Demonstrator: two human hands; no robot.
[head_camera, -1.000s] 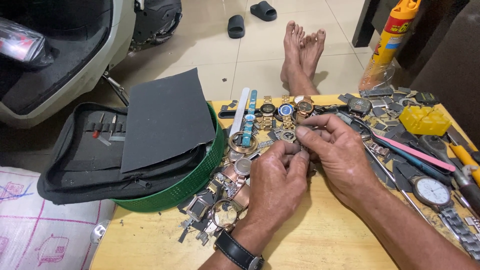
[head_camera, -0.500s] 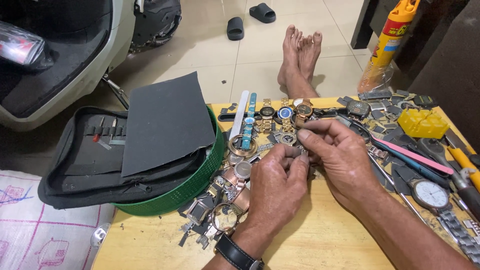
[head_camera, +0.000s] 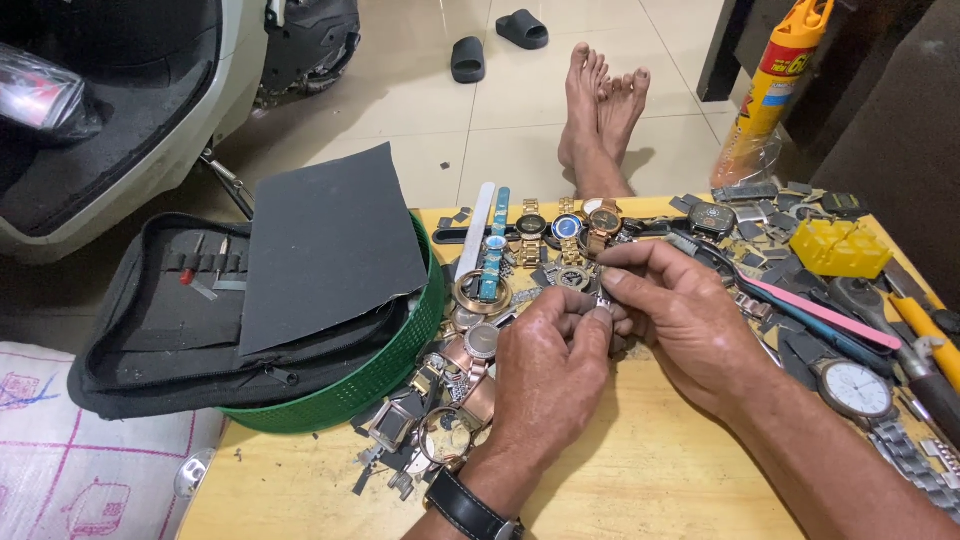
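Both hands (head_camera: 610, 345) — small metal part (head_camera: 603, 298) between fingertips

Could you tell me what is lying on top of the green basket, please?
An open black tool case rests across the green basket, with a dark sheet lying over it. A few small tools show in the case's loops; the basket's inside is covered.

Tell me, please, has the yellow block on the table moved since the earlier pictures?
No. The yellow block sits in the same place near the table's far right edge, beside the pink tool, as before.
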